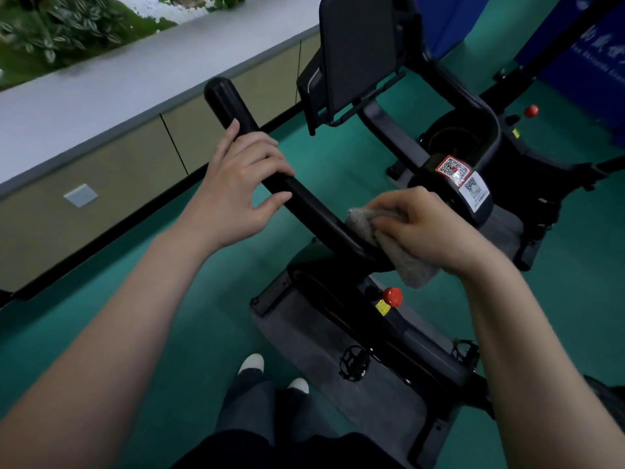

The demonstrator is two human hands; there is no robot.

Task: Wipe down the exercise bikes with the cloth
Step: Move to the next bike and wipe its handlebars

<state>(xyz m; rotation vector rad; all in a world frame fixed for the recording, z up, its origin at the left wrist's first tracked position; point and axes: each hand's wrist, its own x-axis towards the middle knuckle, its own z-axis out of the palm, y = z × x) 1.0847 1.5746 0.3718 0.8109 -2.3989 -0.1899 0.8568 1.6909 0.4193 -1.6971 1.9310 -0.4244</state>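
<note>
Presently the left hand (236, 184) sits over the upper stretch of the black padded tubular handlebar (309, 203), fingers curled across the bar and thumb extended beneath it. The right hand (429, 228) is clamped on a crumpled grey woven cloth (411, 265), pressing it against the lower end of the handlebar. The two hands are apart, with a bare length of bar between them.

The cloth is bunched under the right palm; one end lies on the bar, the other hangs just below it.

Below the handlebar stands the black frame of the exercise bike (338, 309), carrying a red round knob (392, 296) with a small yellow label (383, 307) touching its lower left side. Further below, a black caged pedal (353, 362) shows above a dark grey floor mat (314, 343).

Right of the handlebar, a black hub bears a red-bordered QR sticker (453, 169) and a white QR sticker (473, 189), side by side. Above the handlebar's lower end, a dark flat screen (358, 45) sits tilted in a holder. A second red knob (531, 111) shows well to the right of that.

The teal green floor (203, 316) runs under everything. Two white shoe tips (252, 362) stand on it below the handlebar, left of the mat.
</note>
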